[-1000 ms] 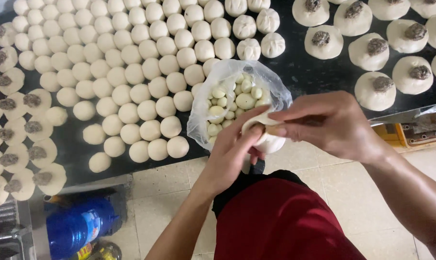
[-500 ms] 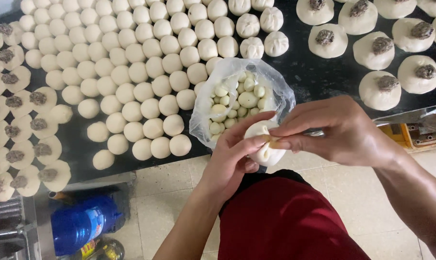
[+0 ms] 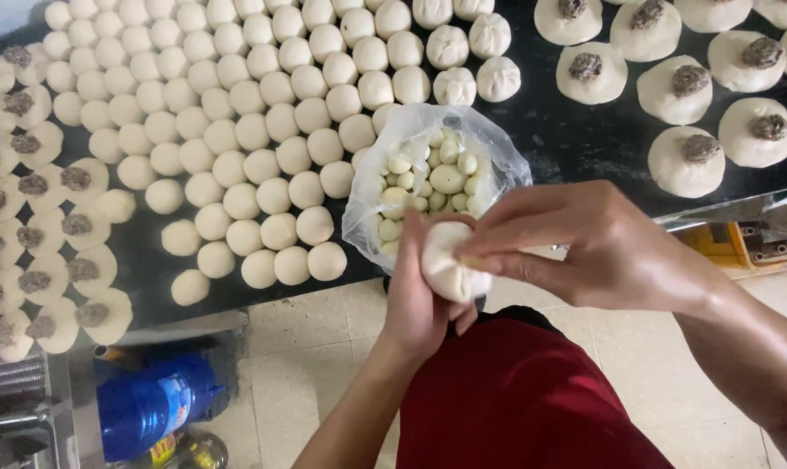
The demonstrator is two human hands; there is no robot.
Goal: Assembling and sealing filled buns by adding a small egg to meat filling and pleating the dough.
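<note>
Both hands meet just off the near edge of the dark table [image 3: 576,143], above the person's red garment [image 3: 524,391]. The left hand [image 3: 419,300] cups a pale ball of dough [image 3: 450,260] from below, fingers curled up around its left side. The right hand [image 3: 602,247] comes in from the right; its thumb and forefinger pinch the ball's upper right edge, the remaining fingers held close together above it. The ball is held in the air between both hands, touching neither table nor floor. Directly behind it on the table sits an open clear plastic bag [image 3: 367,208] holding small yellowish-white rounded pieces [image 3: 441,174]; their kind cannot be told. Left of the bag, plain dough balls [image 3: 263,130] lie in tight rows covering much of the table. Along the far left edge lie flattened dough rounds topped with dark filling [image 3: 63,226]. At upper right, larger rounds with dark filling [image 3: 684,161] sit well apart from one another. Four closed, pleated buns [image 3: 472,61] lie above the bag. Below the table, at lower left, stands a blue plastic bottle [image 3: 155,404] over a pale tiled floor [image 3: 307,347].
</note>
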